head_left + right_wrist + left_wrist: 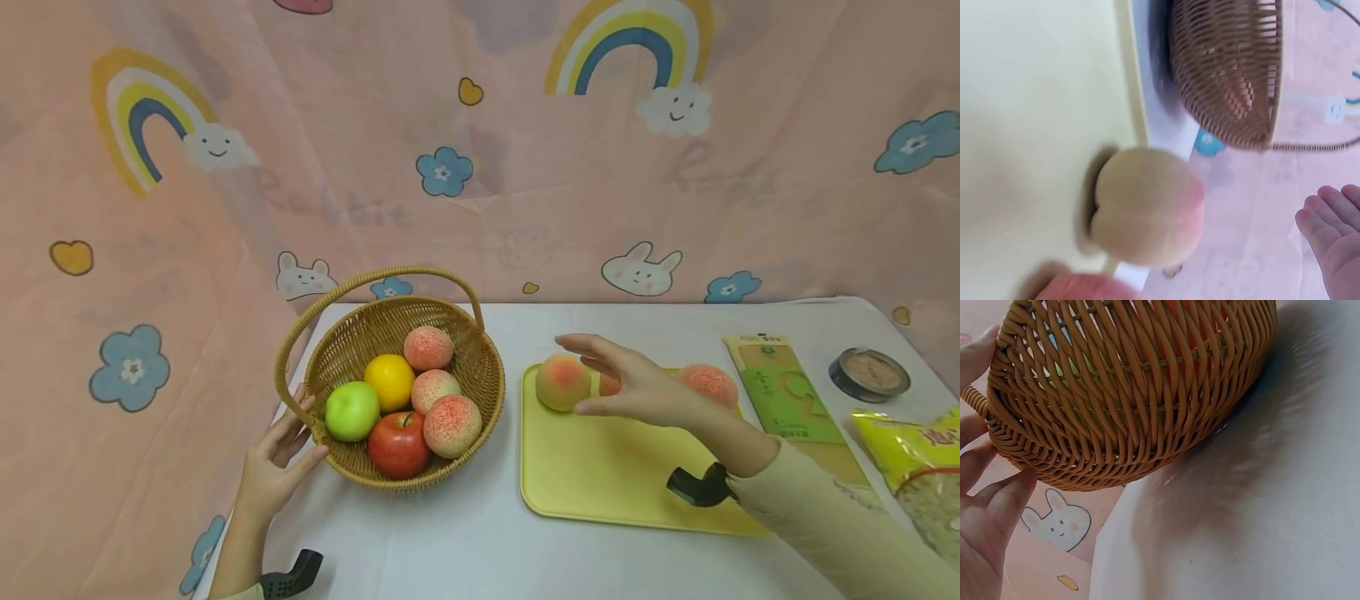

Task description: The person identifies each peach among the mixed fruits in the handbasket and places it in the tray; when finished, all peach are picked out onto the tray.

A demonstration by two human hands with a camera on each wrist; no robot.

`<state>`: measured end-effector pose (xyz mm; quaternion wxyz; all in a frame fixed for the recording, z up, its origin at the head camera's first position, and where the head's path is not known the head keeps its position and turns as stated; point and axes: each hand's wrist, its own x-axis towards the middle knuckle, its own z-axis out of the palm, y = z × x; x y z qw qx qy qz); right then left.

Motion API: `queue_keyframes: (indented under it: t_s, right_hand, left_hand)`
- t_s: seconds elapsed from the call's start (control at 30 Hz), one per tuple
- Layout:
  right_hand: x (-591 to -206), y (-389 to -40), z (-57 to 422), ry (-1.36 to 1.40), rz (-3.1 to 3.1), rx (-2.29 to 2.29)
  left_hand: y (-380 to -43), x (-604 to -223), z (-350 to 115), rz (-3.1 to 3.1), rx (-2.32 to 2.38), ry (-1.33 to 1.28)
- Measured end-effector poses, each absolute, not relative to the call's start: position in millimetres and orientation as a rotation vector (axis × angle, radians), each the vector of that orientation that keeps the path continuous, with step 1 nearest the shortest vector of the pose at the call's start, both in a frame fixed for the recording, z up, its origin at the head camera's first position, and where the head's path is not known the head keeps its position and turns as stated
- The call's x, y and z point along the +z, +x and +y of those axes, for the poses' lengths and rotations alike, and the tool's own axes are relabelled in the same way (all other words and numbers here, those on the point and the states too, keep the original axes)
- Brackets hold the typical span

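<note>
My left hand (272, 468) holds the left rim of a wicker basket (480, 375), beside the foot of its arched handle. Inside the basket lie a green apple (352, 412), an orange (389, 382), a red apple (399, 446) and three speckled peaches (453, 427). Over the back of a yellow tray (585, 492), my right hand (641, 387) is spread with nothing in its grasp. A large peach (562, 382) sits at the tray's back left corner, just beyond those fingertips. Partly behind the hand is a reddish fruit (609, 385); a pink speckled peach (708, 383) lies farther right.
Right of the tray lies a flat green-and-brown package (795, 404). Beyond it are a round dark-rimmed container (870, 373) and a yellow plastic bag (915, 450). A pink patterned cloth (495, 217) hangs behind and left of the white table (435, 542).
</note>
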<state>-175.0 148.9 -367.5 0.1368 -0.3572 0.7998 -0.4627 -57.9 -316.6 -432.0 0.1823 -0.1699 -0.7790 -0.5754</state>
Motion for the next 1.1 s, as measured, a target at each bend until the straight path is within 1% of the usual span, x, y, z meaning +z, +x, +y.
queue_keyframes:
  t_s: [0.33, 0.57, 0.9, 1.1]
  right_hand:
    - [-356, -180, 81, -1.191, 2.143, -1.283]
    - [-357, -186, 41, -1.202, 2.035, -1.201]
    - [-363, -195, 11, -1.206, 2.04, -0.946]
    - [-359, -198, -1, -1.271, 2.081, -0.733]
  left_hand:
    - [-61, -433, -317, -2.186, -1.602, -0.502]
    - [-58, -435, -318, -2.217, -1.572, -0.477]
    - [-57, -433, -317, -2.224, -1.572, -0.479]
    - [-58, -431, -316, -2.239, -1.559, -0.456]
